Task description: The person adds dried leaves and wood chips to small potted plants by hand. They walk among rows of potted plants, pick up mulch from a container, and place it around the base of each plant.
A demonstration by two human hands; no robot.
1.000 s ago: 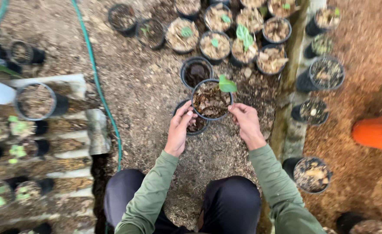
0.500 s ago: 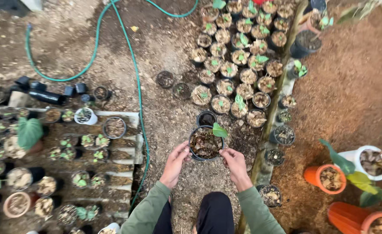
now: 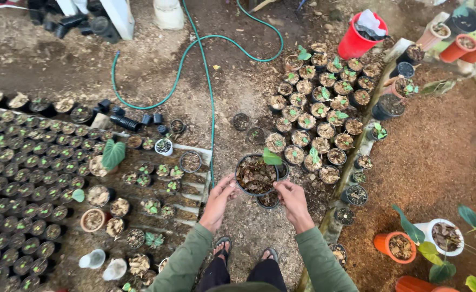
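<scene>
black seedling pot (image 3: 255,175) mid-carry, left hand (image 3: 220,196) and right hand (image 3: 291,197) fingers pinching its rim above bare ground (image 3: 238,81); next, probably steady level lowering.

I count two hands (image 3: 221,197) | one held black pot (image 3: 255,176) | one green hose (image 3: 208,81) | one red bucket (image 3: 361,37), upper right | two sandalled feet (image 3: 222,247)

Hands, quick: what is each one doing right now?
Left hand: fingers closed on the left rim of the round black plastic pot of dry leaves and one green seedling.
Right hand: fingers closed on its right rim.
</scene>
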